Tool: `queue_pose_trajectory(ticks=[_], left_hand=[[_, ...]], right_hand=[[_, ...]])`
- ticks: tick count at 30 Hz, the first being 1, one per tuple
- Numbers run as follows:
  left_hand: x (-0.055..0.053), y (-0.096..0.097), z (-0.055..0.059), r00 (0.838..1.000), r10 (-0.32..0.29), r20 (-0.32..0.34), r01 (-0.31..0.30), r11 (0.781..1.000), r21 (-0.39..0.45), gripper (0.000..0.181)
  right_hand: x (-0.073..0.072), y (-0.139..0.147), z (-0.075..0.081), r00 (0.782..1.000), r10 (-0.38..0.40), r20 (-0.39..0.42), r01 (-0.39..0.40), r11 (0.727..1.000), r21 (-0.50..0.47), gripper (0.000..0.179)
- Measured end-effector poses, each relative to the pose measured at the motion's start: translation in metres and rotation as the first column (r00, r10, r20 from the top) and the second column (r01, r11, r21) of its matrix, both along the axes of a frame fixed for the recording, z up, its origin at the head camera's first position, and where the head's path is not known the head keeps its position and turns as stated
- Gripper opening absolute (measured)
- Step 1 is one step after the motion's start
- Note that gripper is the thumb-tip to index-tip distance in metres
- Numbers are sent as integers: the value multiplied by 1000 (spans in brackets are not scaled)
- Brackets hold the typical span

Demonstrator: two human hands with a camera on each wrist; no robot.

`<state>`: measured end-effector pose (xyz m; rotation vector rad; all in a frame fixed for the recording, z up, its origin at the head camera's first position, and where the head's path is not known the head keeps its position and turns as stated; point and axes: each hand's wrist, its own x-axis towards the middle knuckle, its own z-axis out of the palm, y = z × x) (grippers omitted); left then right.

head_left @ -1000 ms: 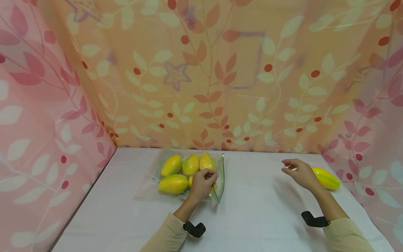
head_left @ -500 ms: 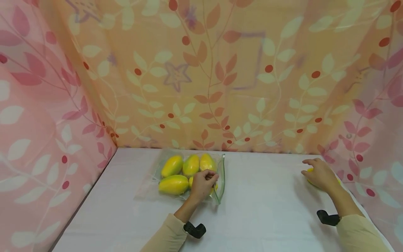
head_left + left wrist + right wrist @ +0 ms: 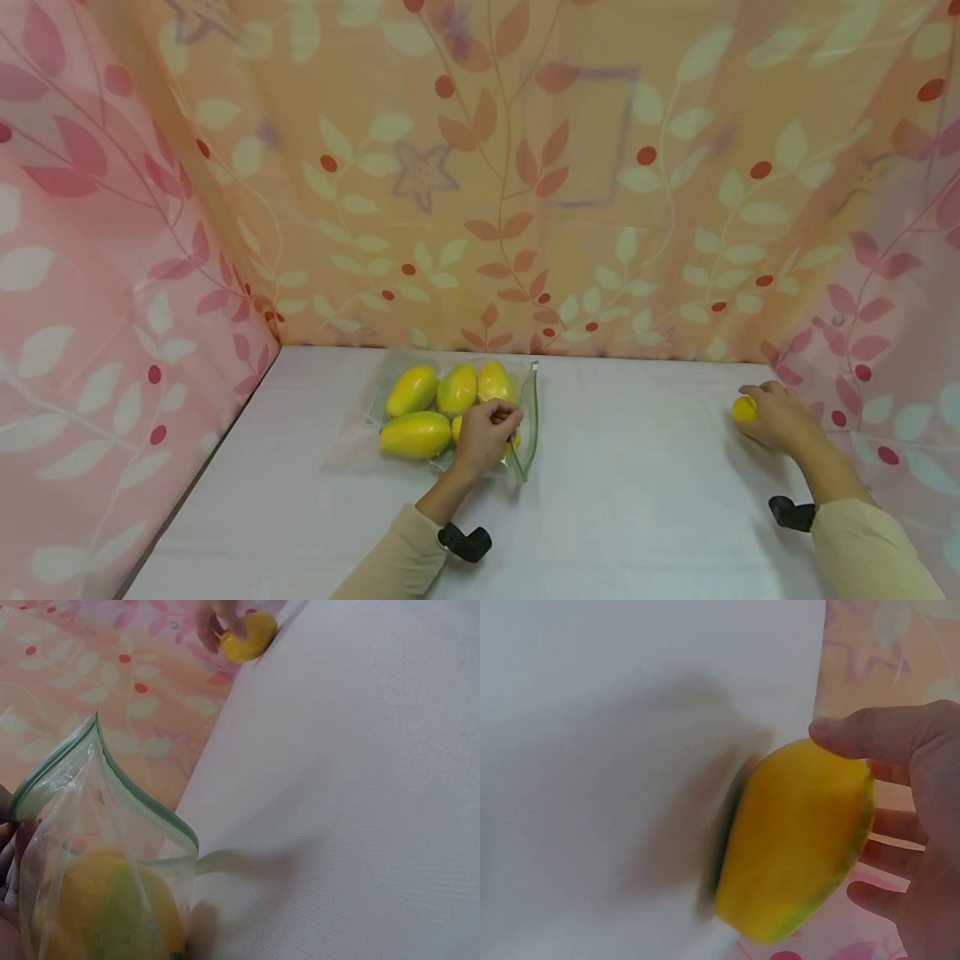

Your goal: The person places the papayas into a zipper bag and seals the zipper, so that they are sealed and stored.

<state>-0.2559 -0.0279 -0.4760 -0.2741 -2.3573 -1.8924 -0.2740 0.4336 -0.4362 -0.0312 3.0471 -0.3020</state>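
A clear zip bag (image 3: 352,454) lies on the table with several yellow mangoes (image 3: 416,435) inside. Its green-edged mouth (image 3: 154,801) gapes toward the right. My left hand (image 3: 482,440) pinches the near edge of that mouth, partly covering the mangoes behind it. Over at the right side of the table, my right hand (image 3: 783,423) grips a single yellow mango (image 3: 802,840) with a green streak, thumb on one side and fingers on the other. A shadow lies beside this mango on the cloth.
White cloth covers the table (image 3: 630,467). A floral curtain (image 3: 585,275) rises along the back edge, with pink curtains (image 3: 888,333) at both sides. Black cameras (image 3: 467,543) are strapped to both wrists.
My right hand has moved right to the lone mango and taken hold of it, and the mango's end is now turned toward the left. My left hand stays at the bag's mouth.
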Motion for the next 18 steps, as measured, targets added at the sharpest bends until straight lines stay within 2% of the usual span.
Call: queue_pose_trajectory(ticks=[5, 18], left_hand=[[-2, 0, 0, 1000, -3, -11, 3, 1000, -15, 18], [0, 0, 1, 1000, 2, 24, -2, 1000, -20, 16]], right_hand=[[0, 4, -1, 1000, 4, 5, -4, 999, 32, 69], [-1, 3, 0, 999, 42, 30, -45, 995, 88, 65]])
